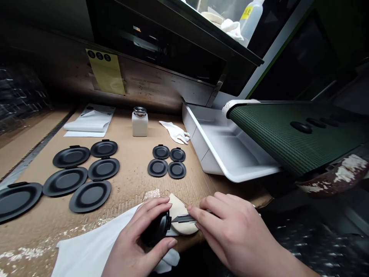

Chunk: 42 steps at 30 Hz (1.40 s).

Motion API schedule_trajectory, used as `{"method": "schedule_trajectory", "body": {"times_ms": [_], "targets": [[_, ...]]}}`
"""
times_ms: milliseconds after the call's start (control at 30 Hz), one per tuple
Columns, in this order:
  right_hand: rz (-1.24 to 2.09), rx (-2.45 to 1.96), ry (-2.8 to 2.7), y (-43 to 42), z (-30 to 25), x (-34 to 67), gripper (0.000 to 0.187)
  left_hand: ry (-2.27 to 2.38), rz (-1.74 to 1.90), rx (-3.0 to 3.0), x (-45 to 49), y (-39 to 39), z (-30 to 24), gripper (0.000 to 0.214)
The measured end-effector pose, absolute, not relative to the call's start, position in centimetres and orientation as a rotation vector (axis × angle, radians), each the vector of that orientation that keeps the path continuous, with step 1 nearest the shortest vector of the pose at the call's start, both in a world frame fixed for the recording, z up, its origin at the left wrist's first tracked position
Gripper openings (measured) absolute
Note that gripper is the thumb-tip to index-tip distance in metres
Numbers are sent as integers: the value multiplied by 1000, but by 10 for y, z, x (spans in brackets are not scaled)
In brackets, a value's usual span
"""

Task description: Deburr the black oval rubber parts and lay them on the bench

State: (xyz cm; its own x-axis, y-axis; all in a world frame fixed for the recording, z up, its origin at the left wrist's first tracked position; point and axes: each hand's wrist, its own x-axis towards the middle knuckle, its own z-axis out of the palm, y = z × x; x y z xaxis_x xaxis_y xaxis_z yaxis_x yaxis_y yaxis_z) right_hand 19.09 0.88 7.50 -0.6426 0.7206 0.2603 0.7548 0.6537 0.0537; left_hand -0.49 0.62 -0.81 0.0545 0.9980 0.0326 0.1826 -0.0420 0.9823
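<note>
R hand [236,231] was closed, pinching slim steel blade [182,219] against black plastic oval cover [155,229], gripped tight in L hand [135,246]. Cream foam pad [180,209] lay just past both hands, white cloth [86,246] left of L hand, more black oval covers [90,196] beyond it.

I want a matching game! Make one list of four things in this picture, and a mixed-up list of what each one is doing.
Things:
1. Left hand
2. Right hand
3. White glove
4. Square white bottle

What they are doing:
A. Holding a metal blade
B. Standing upright with a metal top
C. Gripping a black disc
D. Lying on the cardboard beside a white tray

Right pairs: 1-C, 2-A, 3-D, 4-B
</note>
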Motion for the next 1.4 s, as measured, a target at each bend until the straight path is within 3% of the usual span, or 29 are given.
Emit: {"method": "schedule_trajectory", "body": {"times_ms": [767, 1000, 1233, 1400], "targets": [[-280, -1213, -2861, 9, 92, 185, 9, 1325, 1151, 1540, -1, 1, -8, 37], [-43, -1498, -2530, 19, 71, 205, 19, 1315, 1125, 1436, -3, 3, -7, 39], [-221, -1624, -2186, 43, -8, 224, 28, 1122, 1264, 882, 0, 0, 2, 33], [48, -1140, -2235, 39, 16, 172, 29, 879, 1349, 404, 7, -2, 2, 37]]}}
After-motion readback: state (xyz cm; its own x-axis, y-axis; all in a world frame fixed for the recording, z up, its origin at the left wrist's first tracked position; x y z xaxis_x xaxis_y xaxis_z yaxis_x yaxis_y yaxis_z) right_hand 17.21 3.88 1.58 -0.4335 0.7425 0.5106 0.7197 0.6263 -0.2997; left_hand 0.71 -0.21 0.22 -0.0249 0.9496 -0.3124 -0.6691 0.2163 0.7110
